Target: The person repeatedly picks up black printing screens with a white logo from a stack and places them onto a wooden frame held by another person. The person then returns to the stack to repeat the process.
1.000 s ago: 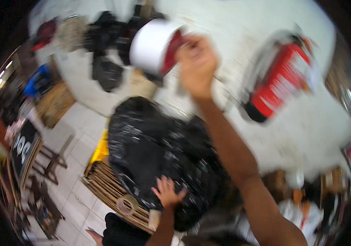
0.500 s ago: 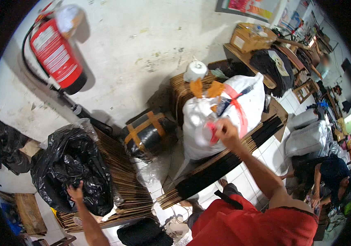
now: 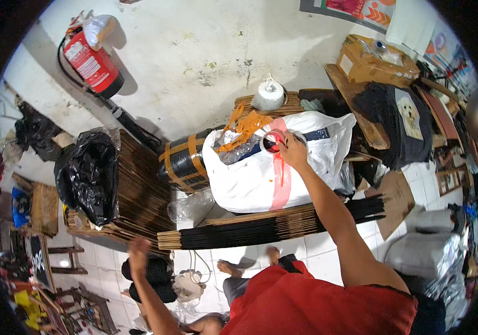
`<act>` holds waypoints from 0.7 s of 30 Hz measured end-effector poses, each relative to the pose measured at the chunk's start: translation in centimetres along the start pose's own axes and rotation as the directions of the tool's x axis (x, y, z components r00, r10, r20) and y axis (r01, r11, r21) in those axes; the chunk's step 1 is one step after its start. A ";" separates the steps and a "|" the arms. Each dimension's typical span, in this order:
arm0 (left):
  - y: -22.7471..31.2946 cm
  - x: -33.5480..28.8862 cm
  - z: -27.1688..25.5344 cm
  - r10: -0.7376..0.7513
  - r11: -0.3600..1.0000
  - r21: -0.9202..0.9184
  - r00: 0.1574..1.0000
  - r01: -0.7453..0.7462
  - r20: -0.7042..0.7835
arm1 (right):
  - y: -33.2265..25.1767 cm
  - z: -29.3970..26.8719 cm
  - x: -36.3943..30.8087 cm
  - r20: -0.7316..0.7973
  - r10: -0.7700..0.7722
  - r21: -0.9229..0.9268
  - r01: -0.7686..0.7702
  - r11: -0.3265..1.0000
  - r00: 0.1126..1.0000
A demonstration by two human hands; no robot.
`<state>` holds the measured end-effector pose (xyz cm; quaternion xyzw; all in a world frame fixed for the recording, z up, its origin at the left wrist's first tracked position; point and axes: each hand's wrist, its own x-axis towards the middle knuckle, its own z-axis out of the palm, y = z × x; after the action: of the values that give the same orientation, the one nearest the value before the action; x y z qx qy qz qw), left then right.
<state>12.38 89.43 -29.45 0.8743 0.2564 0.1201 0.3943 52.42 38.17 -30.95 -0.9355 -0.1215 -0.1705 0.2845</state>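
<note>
A roll of tape (image 3: 274,142) with a reddish inner ring is gripped by my right hand (image 3: 292,151). That hand is over a big white sack (image 3: 239,187) with a pink-red band across it. Torn orange plastic (image 3: 248,130) and a dark blue strip lie on top of the sack. My left hand (image 3: 139,254), slightly blurred, is raised with its fingers stretched out and nothing in it. It is nearest to the front corner of a stack of cardboard sheets (image 3: 141,184). A crumpled black plastic bag (image 3: 88,178) lies over that stack's left side.
Left of the sack is a black bundle strapped with brown tape (image 3: 186,162). A long row of black-edged boards (image 3: 239,231) runs along the sack's front. A fire extinguisher (image 3: 93,67) hangs on the wall. A white cone of twine (image 3: 268,95) stands behind the sack. Grey wrapped bundles (image 3: 423,254) sit at right.
My left hand has left the black plastic bag and moved right and toward me. My right hand has moved up and back over the sack with the tape roll. The view has shifted.
</note>
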 end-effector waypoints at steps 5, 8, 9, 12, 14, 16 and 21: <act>-5.0 -19.9 12.1 -0.377 0.923 0.086 0.926 0.374 0.019 | 1.4 -4.2 -3.9 -0.192 -0.033 0.084 0.050 0.995 0.981; -6.7 -30.5 18.6 -0.607 0.723 -0.314 0.783 0.615 0.134 | 3.1 -5.5 -6.0 -0.153 -0.025 0.129 0.045 0.991 0.988; -6.9 -33.1 20.2 -0.675 0.605 -0.410 0.713 0.683 0.191 | 3.5 -5.7 -6.7 -0.136 -0.046 0.108 0.061 0.992 0.990; -6.6 -38.1 23.9 -0.770 0.585 -0.203 0.616 0.785 0.164 | 4.5 -6.1 -7.8 -0.090 -0.053 0.123 0.064 0.990 0.994; -5.9 -40.8 26.3 -0.807 0.528 -0.291 0.578 0.798 0.121 | 4.9 -6.2 -8.5 -0.055 -0.103 0.131 0.110 0.985 0.993; -4.8 -43.5 29.3 -0.820 0.461 -0.425 0.557 0.779 0.132 | 5.0 -6.2 -8.9 -0.034 -0.189 0.111 0.191 0.975 0.981; -1.3 -51.4 36.0 -0.858 0.364 -0.333 0.452 0.870 0.245 | 5.0 -5.9 -7.6 0.078 -0.423 0.050 0.421 0.906 0.903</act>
<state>-16.41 39.61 -54.57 0.5065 0.6379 -0.0659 0.5763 45.61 29.77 -31.75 -0.8889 -0.3361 -0.1851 0.2501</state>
